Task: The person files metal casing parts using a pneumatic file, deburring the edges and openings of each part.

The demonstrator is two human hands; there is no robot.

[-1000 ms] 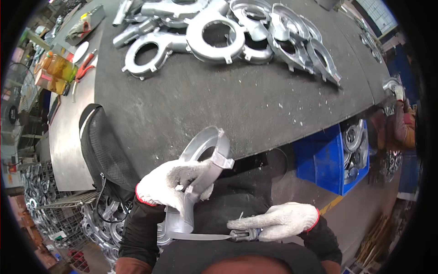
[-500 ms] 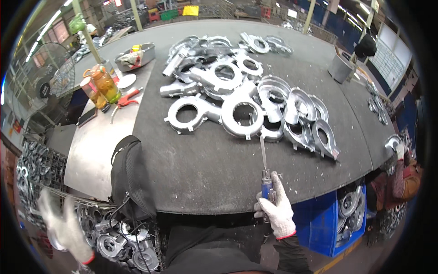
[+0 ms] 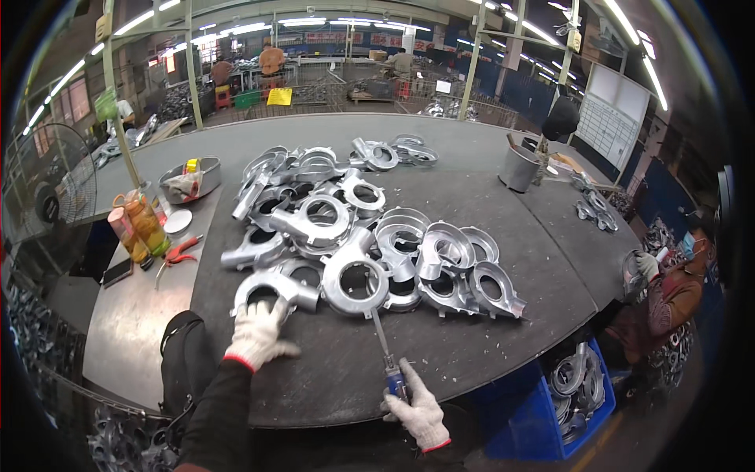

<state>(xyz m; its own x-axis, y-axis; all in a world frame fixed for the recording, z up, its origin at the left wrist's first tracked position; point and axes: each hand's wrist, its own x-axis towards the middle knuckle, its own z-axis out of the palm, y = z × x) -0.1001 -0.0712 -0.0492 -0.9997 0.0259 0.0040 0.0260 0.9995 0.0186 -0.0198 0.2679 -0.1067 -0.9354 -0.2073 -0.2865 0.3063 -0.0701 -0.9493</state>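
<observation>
My left hand [image 3: 259, 334], in a white knit glove, reaches over the near edge of a silver metal housing [image 3: 303, 293] at the front left of a heap. Its fingers lie stretched across the ring and the thumb stands out to the side. My right hand [image 3: 421, 413], gloved too, is wrapped round a blue-bodied handheld tool [image 3: 395, 383] with a long, thin, flat blade. The blade's tip is at the lower rim of another ring-shaped housing [image 3: 334, 287]; I cannot tell whether they touch. Several similar castings [image 3: 314, 216] lie piled behind.
On the left side plate lie red-handled pliers [image 3: 181, 250], a phone [image 3: 118, 272] and drink bottles [image 3: 145, 224]. A black bag [image 3: 187, 362] sits at the near left edge. A blue bin [image 3: 543, 417] of castings stands below the right edge. A masked co-worker [image 3: 668, 291] handles a part there.
My left hand has come up from over the parts at the lower left onto the housing. The right hand still holds the tool. The view has tilted up and turned right.
</observation>
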